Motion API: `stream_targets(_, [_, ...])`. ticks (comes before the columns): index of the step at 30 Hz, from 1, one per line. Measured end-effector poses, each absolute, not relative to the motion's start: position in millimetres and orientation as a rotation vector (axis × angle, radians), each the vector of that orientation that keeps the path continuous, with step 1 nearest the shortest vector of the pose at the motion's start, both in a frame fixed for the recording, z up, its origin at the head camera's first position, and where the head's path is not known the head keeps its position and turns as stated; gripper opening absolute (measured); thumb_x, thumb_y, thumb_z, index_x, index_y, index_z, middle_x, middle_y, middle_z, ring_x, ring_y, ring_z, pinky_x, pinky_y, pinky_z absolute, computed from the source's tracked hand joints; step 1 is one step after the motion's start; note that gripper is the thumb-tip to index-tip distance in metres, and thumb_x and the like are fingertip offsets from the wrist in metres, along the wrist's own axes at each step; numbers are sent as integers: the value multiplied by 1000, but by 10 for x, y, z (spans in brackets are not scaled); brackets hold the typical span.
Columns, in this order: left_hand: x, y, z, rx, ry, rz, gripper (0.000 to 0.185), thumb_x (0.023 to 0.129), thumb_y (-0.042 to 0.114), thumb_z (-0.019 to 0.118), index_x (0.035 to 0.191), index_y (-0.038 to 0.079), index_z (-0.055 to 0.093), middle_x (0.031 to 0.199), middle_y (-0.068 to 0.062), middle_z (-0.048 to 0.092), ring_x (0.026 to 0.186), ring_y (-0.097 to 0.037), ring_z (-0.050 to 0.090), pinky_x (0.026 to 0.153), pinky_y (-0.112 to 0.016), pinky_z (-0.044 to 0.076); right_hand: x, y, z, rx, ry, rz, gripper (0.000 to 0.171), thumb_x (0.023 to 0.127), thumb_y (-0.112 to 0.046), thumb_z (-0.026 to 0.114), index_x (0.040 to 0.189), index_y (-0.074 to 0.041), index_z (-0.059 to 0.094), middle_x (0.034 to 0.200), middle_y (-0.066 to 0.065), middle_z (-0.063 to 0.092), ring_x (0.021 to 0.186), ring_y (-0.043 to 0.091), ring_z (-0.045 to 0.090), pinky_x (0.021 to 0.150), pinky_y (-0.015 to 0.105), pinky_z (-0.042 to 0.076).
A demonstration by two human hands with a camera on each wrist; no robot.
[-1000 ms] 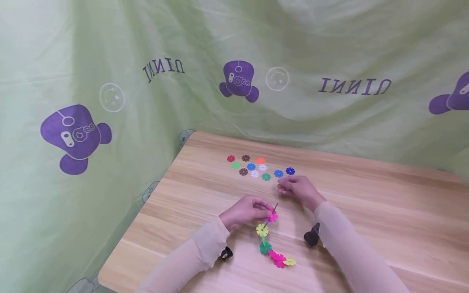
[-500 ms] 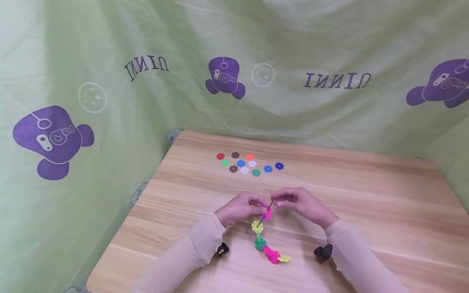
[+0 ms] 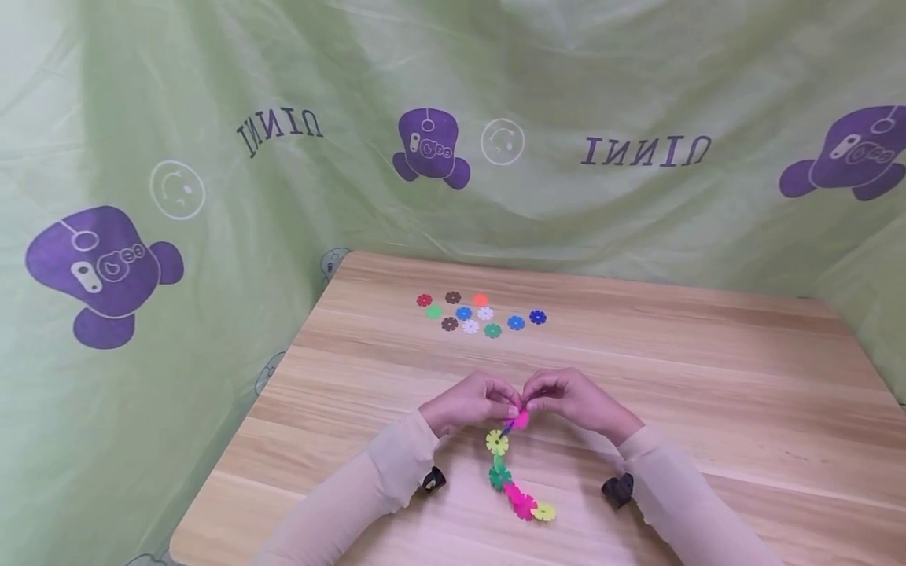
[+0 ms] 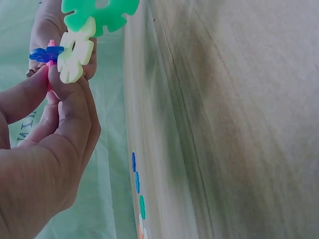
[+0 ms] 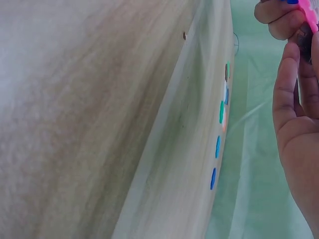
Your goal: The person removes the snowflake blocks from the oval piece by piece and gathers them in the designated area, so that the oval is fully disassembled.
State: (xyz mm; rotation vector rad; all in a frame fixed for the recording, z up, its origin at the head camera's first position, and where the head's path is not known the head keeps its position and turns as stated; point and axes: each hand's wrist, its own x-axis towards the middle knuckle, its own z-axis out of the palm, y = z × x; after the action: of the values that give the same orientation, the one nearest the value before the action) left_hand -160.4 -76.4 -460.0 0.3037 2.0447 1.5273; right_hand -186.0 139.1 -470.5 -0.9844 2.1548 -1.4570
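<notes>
My left hand [image 3: 476, 402] pinches a pink flower-shaped disc [image 3: 521, 419] between thumb and fingers. Linked to it, a blue disc [image 4: 46, 54] leads to a yellow disc [image 3: 497, 442]. Below hang light green, a green disc [image 3: 499, 477], pink discs [image 3: 524, 506] and a yellow end disc [image 3: 544, 512], all in one curved chain. Right against the left fingertips, my right hand [image 3: 576, 402] pinches a dark brown disc [image 5: 305, 42] at the edge of the pink one. Fingers partly hide where these two discs meet.
Several loose discs lie farther back on the wooden table [image 3: 637, 354], among them a red disc [image 3: 424, 300], a green disc [image 3: 492, 331] and a dark blue disc [image 3: 538, 317]. A green printed curtain [image 3: 340, 196] hangs behind the table. Black cameras [image 3: 618, 490] sit under both wrists.
My right hand has come from beside the loose blue discs down to my left fingertips. The left hand keeps its pinch on the pink disc. The head view has shifted slightly to the right.
</notes>
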Motion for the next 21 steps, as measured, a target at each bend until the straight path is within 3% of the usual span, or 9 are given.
stream_targets(11, [-1572,-779,-4594,275,1984,1530,19,84,-2,61,103,0,66,91,-7,70,80,-15,67,79,-28,55,-1823,1316,-4722,-1285,2091,-1450,13,90,-8,58,99,-12,67,96,4,66,94,13,60,86,25,51])
stream_targets(21, [-1550,-763,-4548,267,2029,1530,14,85,2,62,98,1,67,86,-7,68,76,-14,63,77,-27,54,-1816,1292,-4713,-1204,2094,-1437,11,93,-9,54,97,-14,62,97,3,62,92,13,58,86,25,51])
